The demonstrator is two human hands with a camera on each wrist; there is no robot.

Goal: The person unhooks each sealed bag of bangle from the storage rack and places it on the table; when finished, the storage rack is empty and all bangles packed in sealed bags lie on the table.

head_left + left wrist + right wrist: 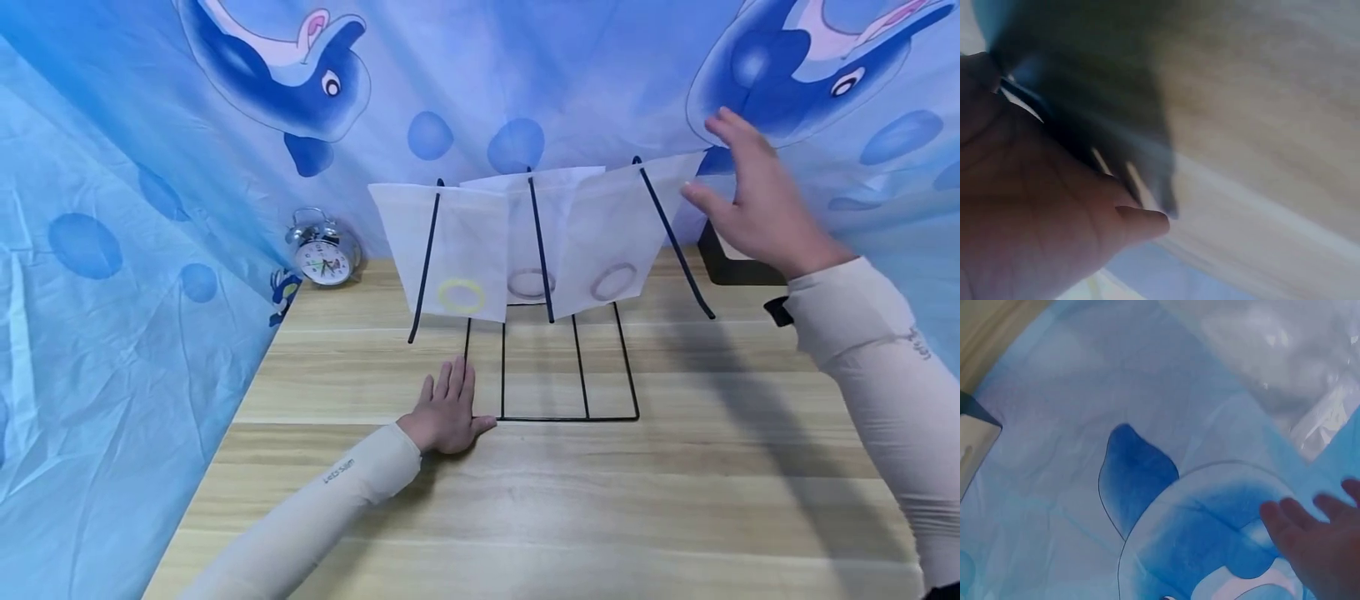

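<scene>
A black wire rack (582, 367) stands on the table, with several long prongs rising over its base. Three translucent white bags hang on it: the left bag (450, 242) shows a yellow ring, the middle bag (528, 225) and the right bag (611, 233) show darker rings. My left hand (448, 410) rests on the base's front left corner, fingers extended and thumb spread. Raised beside the right bag, my right hand (765, 196) holds nothing, its thumb and fingers apart. In the right wrist view that hand (1322, 544) appears below a clear, shiny bag (1279, 362).
At the back left of the wooden table (525, 508) is a silver alarm clock (324, 258). A dark-edged box (738, 265) stands at the back right, partly behind my right hand. A blue dolphin-print curtain (465, 75) hangs behind and along the left side.
</scene>
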